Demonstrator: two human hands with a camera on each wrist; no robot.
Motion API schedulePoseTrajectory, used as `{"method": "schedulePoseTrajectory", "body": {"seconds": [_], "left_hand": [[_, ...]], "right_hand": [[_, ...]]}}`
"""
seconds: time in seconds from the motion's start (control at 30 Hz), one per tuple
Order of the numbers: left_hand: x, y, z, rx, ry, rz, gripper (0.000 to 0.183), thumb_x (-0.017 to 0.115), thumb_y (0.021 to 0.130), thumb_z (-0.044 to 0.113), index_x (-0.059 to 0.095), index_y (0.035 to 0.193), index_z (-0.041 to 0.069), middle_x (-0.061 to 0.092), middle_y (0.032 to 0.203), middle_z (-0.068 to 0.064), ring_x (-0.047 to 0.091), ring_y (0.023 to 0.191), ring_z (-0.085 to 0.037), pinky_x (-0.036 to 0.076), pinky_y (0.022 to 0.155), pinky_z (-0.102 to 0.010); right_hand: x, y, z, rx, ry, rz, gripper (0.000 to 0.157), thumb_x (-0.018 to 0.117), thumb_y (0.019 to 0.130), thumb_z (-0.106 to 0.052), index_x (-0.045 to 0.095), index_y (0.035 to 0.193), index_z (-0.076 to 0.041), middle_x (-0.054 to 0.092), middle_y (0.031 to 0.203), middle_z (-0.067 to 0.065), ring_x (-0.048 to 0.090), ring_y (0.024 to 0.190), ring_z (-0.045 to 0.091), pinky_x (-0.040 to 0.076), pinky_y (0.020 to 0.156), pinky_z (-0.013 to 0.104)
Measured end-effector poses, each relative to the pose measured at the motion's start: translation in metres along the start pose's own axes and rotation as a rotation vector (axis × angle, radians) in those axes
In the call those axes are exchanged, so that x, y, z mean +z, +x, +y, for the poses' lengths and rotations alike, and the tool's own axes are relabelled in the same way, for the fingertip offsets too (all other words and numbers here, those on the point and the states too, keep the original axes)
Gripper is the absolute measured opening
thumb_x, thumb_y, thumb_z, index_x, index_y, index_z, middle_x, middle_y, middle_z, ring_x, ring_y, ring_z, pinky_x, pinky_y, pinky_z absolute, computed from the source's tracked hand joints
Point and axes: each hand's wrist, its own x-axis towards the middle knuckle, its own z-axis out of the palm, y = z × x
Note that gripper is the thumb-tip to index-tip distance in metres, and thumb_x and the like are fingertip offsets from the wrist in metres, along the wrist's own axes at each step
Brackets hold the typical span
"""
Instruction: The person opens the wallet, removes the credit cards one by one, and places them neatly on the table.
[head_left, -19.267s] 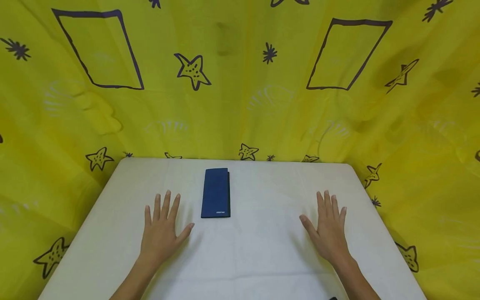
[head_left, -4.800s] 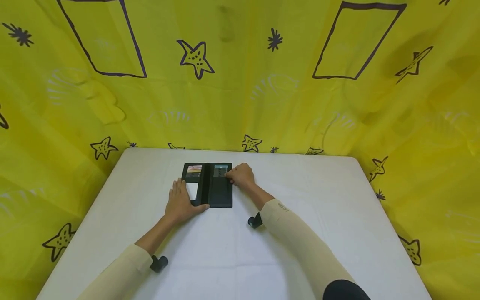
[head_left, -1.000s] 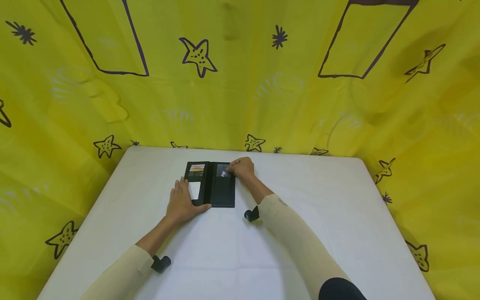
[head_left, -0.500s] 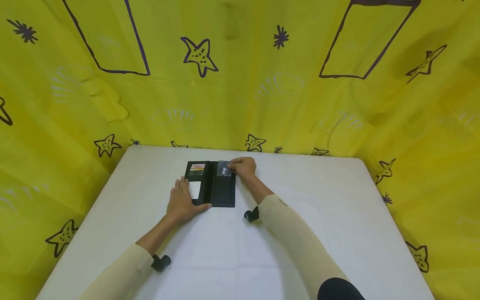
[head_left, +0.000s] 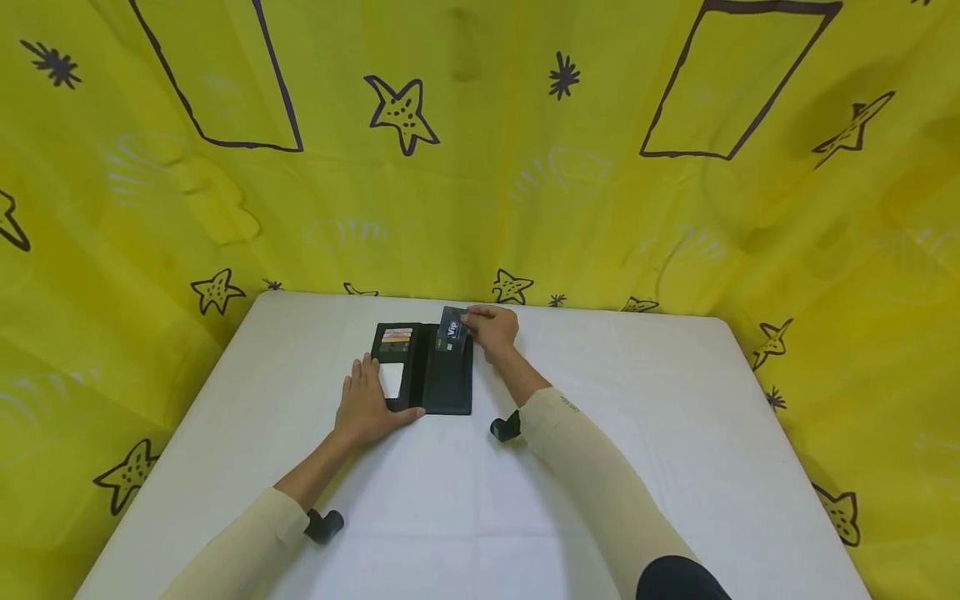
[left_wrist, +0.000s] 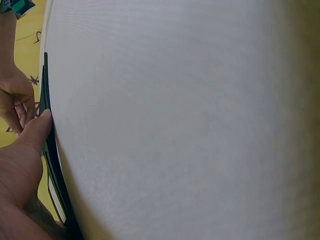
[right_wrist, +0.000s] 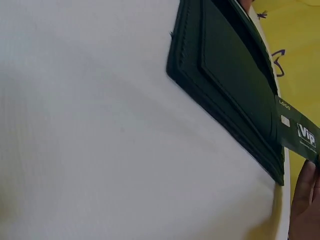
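Note:
A dark wallet (head_left: 448, 387) lies unfolded on the table, its left half holding several cards (head_left: 396, 336) in slots and a white card (head_left: 391, 380) in a window. My left hand (head_left: 364, 407) rests flat along the wallet's lower left, thumb along the bottom edge, fingers on its left side. My right hand (head_left: 495, 329) pinches a dark card (head_left: 452, 327) marked "Vip" by its right edge at the upper right half. In the right wrist view the VIP card (right_wrist: 299, 130) sticks out past the wallet's top edge, its chip and lettering showing.
The white-covered table (head_left: 637, 433) reaches back to a yellow curtain (head_left: 480, 200) with drawn stars and shells. A small dark wrist camera (head_left: 324, 527) sits on the left wrist and another wrist camera (head_left: 506, 427) on the right.
The VIP card has come up out of the right half's slot, with more of it showing and a slight tilt. My right hand has moved slightly up with it; my left hand stays in place.

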Motion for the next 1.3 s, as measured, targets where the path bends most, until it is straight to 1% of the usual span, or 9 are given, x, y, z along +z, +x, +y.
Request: {"method": "schedulePoseTrajectory", "body": {"seconds": [0.13,0.3,0.4,0.5,0.7,0.9,1.0,1.17,1.3], "left_hand": [[0.001,0.0,0.0,-0.002,0.002,0.006,0.13,0.087,0.079,0.054,0.012,0.159,-0.016,0.007,0.17,-0.034,0.004,0.157,-0.05,0.007,0.127,-0.058],[0.001,0.0,0.0,0.005,0.001,0.024,0.128,0.088,0.079,0.052,0.015,0.159,-0.017,0.009,0.169,-0.035,0.006,0.157,-0.051,0.009,0.126,-0.059],[0.001,0.0,0.001,0.005,-0.002,0.021,0.129,0.087,0.079,0.052,0.014,0.159,-0.016,0.008,0.169,-0.035,0.006,0.157,-0.05,0.008,0.127,-0.058],[0.001,0.0,0.001,0.003,0.001,0.014,0.129,0.087,0.079,0.053,0.013,0.159,-0.016,0.007,0.17,-0.034,0.004,0.157,-0.05,0.007,0.127,-0.058],[0.0,-0.001,0.001,0.008,0.008,0.024,0.128,0.087,0.079,0.052,0.015,0.159,-0.017,0.008,0.169,-0.035,0.005,0.157,-0.051,0.008,0.126,-0.059],[0.0,-0.001,0.002,0.009,0.011,0.015,0.128,0.086,0.08,0.053,0.014,0.159,-0.017,0.007,0.169,-0.035,0.004,0.157,-0.05,0.007,0.126,-0.059],[0.0,-0.001,0.002,0.012,0.011,0.014,0.128,0.086,0.08,0.052,0.014,0.158,-0.018,0.007,0.169,-0.036,0.005,0.157,-0.051,0.007,0.126,-0.059],[-0.001,-0.001,0.002,0.015,0.009,0.015,0.129,0.087,0.079,0.052,0.014,0.158,-0.019,0.008,0.168,-0.036,0.005,0.156,-0.052,0.008,0.126,-0.06],[-0.002,0.0,0.002,0.011,0.009,0.004,0.13,0.087,0.079,0.053,0.013,0.158,-0.018,0.006,0.169,-0.036,0.004,0.157,-0.051,0.007,0.126,-0.06]], "right_hand": [[-0.006,0.002,-0.005,-0.036,0.0,0.009,0.018,0.083,0.089,0.001,0.08,0.106,0.004,0.077,0.103,0.016,0.071,0.079,0.016,0.06,0.066,0.024],[-0.016,0.004,-0.01,-0.029,-0.003,-0.006,0.018,0.082,0.09,0.0,0.079,0.107,0.006,0.075,0.108,0.017,0.074,0.084,0.019,0.062,0.07,0.026],[-0.025,0.005,-0.012,-0.002,-0.025,-0.016,0.02,0.083,0.09,-0.001,0.078,0.109,0.006,0.074,0.111,0.017,0.074,0.085,0.02,0.062,0.072,0.026],[-0.033,0.006,-0.014,0.042,-0.052,-0.022,0.022,0.084,0.09,-0.003,0.079,0.11,0.004,0.074,0.114,0.018,0.074,0.083,0.019,0.061,0.073,0.025],[-0.046,0.013,-0.014,0.122,-0.054,-0.007,0.025,0.085,0.088,-0.003,0.08,0.112,0.003,0.075,0.118,0.02,0.072,0.07,0.01,0.058,0.066,0.02],[-0.056,0.014,-0.018,0.154,-0.125,-0.011,0.028,0.085,0.09,-0.006,0.079,0.115,0.002,0.073,0.123,0.021,0.069,0.066,0.005,0.054,0.063,0.016],[-0.059,0.015,-0.019,0.169,-0.147,-0.019,0.027,0.084,0.09,-0.004,0.078,0.116,0.004,0.074,0.121,0.022,0.07,0.066,0.007,0.057,0.063,0.018],[-0.064,0.015,-0.019,0.184,-0.176,-0.029,0.025,0.082,0.091,0.001,0.077,0.114,0.006,0.074,0.119,0.024,0.071,0.069,0.01,0.061,0.07,0.023],[-0.065,0.015,-0.019,0.185,-0.221,-0.035,0.022,0.081,0.091,0.002,0.077,0.112,0.007,0.074,0.117,0.024,0.071,0.073,0.012,0.061,0.069,0.023]]}}
